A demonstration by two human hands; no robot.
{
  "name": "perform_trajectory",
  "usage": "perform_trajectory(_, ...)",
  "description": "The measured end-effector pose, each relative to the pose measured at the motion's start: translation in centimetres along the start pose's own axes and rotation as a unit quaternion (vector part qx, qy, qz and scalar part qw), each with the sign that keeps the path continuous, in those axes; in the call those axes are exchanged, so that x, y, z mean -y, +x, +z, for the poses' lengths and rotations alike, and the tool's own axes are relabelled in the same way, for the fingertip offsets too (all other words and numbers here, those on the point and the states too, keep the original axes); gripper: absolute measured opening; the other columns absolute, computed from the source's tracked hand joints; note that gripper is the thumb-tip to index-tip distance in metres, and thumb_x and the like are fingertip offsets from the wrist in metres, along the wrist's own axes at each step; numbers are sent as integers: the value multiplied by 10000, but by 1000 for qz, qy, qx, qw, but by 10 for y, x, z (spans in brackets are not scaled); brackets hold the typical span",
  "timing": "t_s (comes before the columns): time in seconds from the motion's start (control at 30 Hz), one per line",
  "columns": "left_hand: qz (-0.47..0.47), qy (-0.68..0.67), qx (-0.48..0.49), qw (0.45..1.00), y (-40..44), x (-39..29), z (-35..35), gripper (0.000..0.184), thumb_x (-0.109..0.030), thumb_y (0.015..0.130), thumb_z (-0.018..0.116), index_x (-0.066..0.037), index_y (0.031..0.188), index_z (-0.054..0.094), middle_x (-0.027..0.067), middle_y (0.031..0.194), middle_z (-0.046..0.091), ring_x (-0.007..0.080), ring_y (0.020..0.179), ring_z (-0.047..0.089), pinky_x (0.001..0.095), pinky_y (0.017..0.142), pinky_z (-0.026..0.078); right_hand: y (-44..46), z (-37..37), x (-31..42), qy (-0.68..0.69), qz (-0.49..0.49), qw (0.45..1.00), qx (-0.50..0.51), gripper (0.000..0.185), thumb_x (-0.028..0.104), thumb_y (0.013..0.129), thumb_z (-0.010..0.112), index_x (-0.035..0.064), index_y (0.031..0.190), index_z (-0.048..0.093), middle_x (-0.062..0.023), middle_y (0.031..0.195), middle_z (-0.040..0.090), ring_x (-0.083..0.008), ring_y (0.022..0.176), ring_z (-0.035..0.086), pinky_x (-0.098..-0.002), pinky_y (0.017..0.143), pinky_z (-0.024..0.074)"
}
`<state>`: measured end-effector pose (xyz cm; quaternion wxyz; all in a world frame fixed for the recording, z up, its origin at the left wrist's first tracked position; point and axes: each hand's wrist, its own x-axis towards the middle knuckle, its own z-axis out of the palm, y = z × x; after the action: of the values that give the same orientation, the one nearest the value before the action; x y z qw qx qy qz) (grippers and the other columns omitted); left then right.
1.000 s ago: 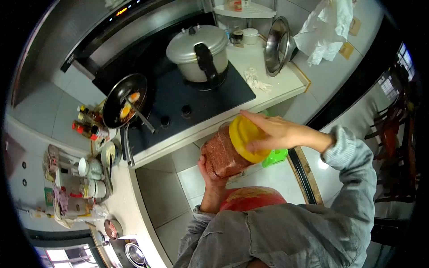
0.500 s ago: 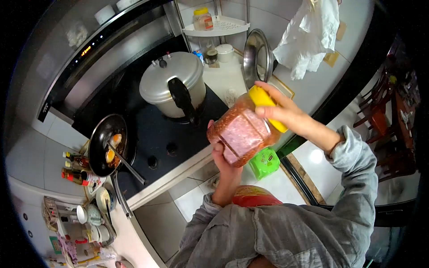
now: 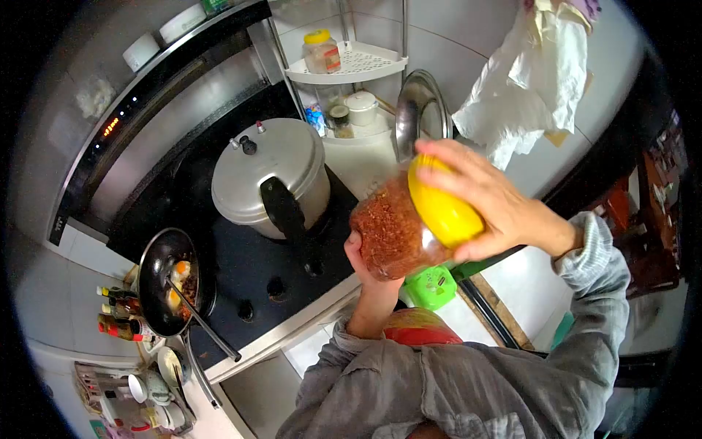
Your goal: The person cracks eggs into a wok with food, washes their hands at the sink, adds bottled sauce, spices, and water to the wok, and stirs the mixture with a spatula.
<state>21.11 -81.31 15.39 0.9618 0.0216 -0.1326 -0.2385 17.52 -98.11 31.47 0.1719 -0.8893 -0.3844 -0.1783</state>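
Observation:
A large clear plastic jar (image 3: 391,227) of reddish-brown coarse contents is held tilted before my body, its yellow lid (image 3: 444,208) facing up and right. My left hand (image 3: 371,267) grips the jar's lower end from beneath. Over the lid my right hand (image 3: 486,197) is closed, fingers across the top and thumb at the near edge. The lid is on the jar's mouth. To the left, a black frying pan (image 3: 156,311) holds fried eggs (image 3: 179,282) and some reddish-brown bits, with a metal-handled utensil (image 3: 212,335) resting in it.
A pressure cooker (image 3: 270,172) stands on the black cooktop (image 3: 234,274). Sauce bottles (image 3: 124,314) and a bowl with chopsticks (image 3: 172,364) are left of the pan. A corner shelf (image 3: 358,64) holds jars. A metal lid (image 3: 420,110) leans on the wall; a green package (image 3: 433,287) lies below the jar.
The jar has turned about its axis, so its pink label has given way to the bare contents side. My right hand has shifted from the lid's side to wrap over its top.

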Motion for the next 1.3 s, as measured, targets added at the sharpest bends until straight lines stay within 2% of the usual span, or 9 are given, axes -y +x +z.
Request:
perform_trajectory(0.13,88,86,-21,992,36,5,13,701,-491,757,444,-92,1317,310,119,1302,393,277,1195,395,429,996,328,12,7,-34,122,106,979,-127,750,371,678,656,90,1310,365,-227,1330,329,-370,1201,356,-404,988,294)
perform_trajectory(0.27,145,97,-2,985,81,14,14,669,-496,791,365,-85,1316,312,110,1319,379,276,1205,384,432,1007,310,41,-22,-56,57,145,986,-57,824,414,647,624,81,1338,323,-218,1383,251,-341,1273,264,-407,1028,220)
perform_trajectory(0.5,81,28,95,992,229,9,20,607,-535,836,347,-128,1285,387,77,1301,417,289,1189,405,488,982,327,98,-48,-135,-78,141,968,-192,780,457,569,679,152,1250,454,-170,1314,383,-376,1216,335,-497,960,310)
perform_trajectory(0.57,-28,-46,41,998,259,10,27,651,-611,807,344,-185,1299,349,77,1355,331,331,1271,272,534,1012,240,118,-48,-152,-117,179,956,-201,770,414,561,679,147,1249,460,-157,1313,393,-336,1225,335,-493,958,307)
perform_trajectory(0.67,17,27,-224,974,273,23,29,596,-576,833,353,-189,1285,332,88,1382,251,339,1275,252,526,1016,226,146,-42,-182,-222,217,927,-209,743,402,553,667,171,1233,477,-115,1308,408,-303,1220,349,-503,916,329)
perform_trajectory(0.77,52,60,-146,986,295,20,27,696,-510,846,425,-200,1386,114,98,1452,62,315,1287,221,500,1023,211,166,-19,-229,-294,210,904,-230,711,392,553,649,205,1219,483,-74,1315,407,-320,1212,349,-532,854,344)
perform_trajectory(0.93,38,93,-105,989,355,-6,26,510,-477,802,527,-122,1158,442,108,1246,404,331,1156,386,502,942,344,192,2,-287,-318,166,898,-256,656,393,558,668,158,1150,510,-88,1274,436,-343,1169,375,-561,808,364)
perform_trajectory(1.13,25,278,-133,951,382,-25,16,599,-582,738,507,-130,1131,485,94,1084,529,257,950,522,432,802,417,214,21,-320,-246,225,925,-180,561,339,642,658,138,1143,508,-102,1109,559,-311,1031,518,-436,846,425)
perform_trajectory(1.3,42,471,-159,867,347,-43,51,551,-533,768,496,-143,1157,484,68,1073,555,241,904,550,452,712,430,222,39,-386,-287,221,928,-90,659,559,732,543,160,1245,439,-104,1283,438,-300,1191,388,-567,894,325)
